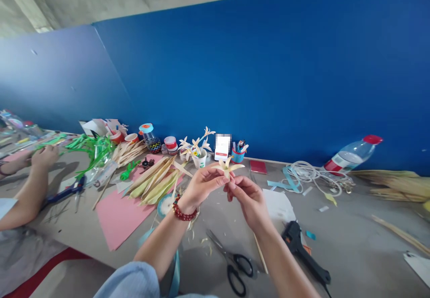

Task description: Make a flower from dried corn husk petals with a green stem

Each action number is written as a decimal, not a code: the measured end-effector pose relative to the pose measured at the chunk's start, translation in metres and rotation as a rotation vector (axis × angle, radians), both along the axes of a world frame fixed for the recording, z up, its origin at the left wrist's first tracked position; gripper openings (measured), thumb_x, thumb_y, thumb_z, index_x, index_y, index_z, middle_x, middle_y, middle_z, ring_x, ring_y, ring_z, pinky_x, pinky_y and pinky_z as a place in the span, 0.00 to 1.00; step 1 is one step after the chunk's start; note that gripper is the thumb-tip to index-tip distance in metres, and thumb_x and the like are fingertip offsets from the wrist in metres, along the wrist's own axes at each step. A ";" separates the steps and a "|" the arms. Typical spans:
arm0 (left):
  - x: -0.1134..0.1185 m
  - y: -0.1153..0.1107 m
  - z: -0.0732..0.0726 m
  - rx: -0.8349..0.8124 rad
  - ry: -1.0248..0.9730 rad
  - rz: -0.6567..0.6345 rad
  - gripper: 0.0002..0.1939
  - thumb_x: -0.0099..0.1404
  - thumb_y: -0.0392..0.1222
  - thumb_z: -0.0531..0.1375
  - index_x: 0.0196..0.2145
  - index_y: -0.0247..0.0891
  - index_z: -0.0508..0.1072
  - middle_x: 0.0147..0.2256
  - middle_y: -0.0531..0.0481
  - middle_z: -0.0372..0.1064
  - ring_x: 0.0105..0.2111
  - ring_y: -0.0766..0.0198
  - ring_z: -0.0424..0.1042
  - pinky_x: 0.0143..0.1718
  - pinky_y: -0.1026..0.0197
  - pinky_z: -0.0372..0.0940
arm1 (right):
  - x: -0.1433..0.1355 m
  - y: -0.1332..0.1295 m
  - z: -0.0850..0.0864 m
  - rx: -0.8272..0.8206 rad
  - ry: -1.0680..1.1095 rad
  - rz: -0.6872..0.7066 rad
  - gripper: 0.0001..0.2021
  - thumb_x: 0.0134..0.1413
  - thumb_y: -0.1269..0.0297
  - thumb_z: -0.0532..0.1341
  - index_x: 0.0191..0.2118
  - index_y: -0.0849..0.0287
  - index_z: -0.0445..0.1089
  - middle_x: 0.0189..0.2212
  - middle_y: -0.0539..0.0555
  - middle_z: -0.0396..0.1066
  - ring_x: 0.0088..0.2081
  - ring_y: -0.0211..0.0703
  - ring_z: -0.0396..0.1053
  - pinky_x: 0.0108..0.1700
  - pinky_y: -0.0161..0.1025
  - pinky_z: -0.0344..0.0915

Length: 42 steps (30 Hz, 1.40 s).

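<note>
A pale cream flower [227, 168] with narrow pointed petals is held up over the grey table. My left hand [205, 185] pinches it from the left, fingers closed behind the petals. From below and to the right, my right hand [247, 195] is closed at the flower's base, thumb and fingertips together. Black-handled scissors [231, 260] lie on the table below my hands, beside a thin stick [260, 253]. Behind the flower stands a white cup [199, 159] holding more such flowers, next to a phone [222, 148].
A black glue gun [304, 248] lies at right, with white cable [311, 177] and a bottle [351, 157] behind it. Dried husks [156, 181] and pink paper [122, 219] are at left. Another person's hands [43, 157] work at far left.
</note>
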<state>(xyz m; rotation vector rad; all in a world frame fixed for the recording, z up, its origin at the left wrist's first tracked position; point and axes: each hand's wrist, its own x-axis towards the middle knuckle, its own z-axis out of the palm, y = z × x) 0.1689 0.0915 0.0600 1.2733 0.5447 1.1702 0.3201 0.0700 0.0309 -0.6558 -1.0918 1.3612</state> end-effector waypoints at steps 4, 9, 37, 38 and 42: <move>0.002 -0.003 -0.003 -0.032 0.023 0.009 0.09 0.59 0.43 0.67 0.30 0.34 0.78 0.36 0.45 0.75 0.27 0.67 0.68 0.31 0.62 0.65 | 0.004 -0.013 -0.005 -0.039 -0.028 0.004 0.10 0.56 0.58 0.67 0.31 0.58 0.73 0.28 0.52 0.73 0.27 0.37 0.66 0.30 0.35 0.66; 0.005 -0.013 -0.013 -0.082 0.037 0.076 0.09 0.59 0.43 0.67 0.29 0.34 0.76 0.35 0.46 0.75 0.35 0.62 0.71 0.39 0.62 0.64 | 0.009 -0.028 -0.019 -0.046 -0.116 -0.071 0.10 0.56 0.56 0.66 0.35 0.58 0.74 0.31 0.53 0.74 0.29 0.40 0.67 0.31 0.37 0.67; 0.006 -0.033 -0.059 -0.152 0.260 0.204 0.13 0.59 0.47 0.65 0.25 0.35 0.72 0.26 0.53 0.66 0.28 0.65 0.63 0.32 0.64 0.58 | 0.007 -0.039 -0.073 0.013 -0.398 -0.206 0.09 0.57 0.57 0.63 0.34 0.58 0.72 0.26 0.51 0.69 0.25 0.40 0.65 0.28 0.36 0.65; 0.007 -0.034 -0.059 -0.142 0.271 0.209 0.13 0.60 0.47 0.65 0.25 0.35 0.72 0.26 0.53 0.66 0.28 0.66 0.62 0.32 0.64 0.58 | 0.007 -0.040 -0.073 0.014 -0.415 -0.214 0.09 0.57 0.57 0.64 0.33 0.58 0.72 0.25 0.51 0.69 0.25 0.40 0.65 0.28 0.36 0.64; 0.007 -0.034 -0.064 -0.139 0.274 0.204 0.11 0.60 0.46 0.64 0.26 0.36 0.72 0.27 0.51 0.68 0.30 0.64 0.65 0.34 0.63 0.60 | 0.007 -0.040 -0.072 -0.001 -0.416 -0.217 0.10 0.56 0.57 0.64 0.30 0.58 0.72 0.23 0.50 0.68 0.24 0.39 0.64 0.27 0.35 0.63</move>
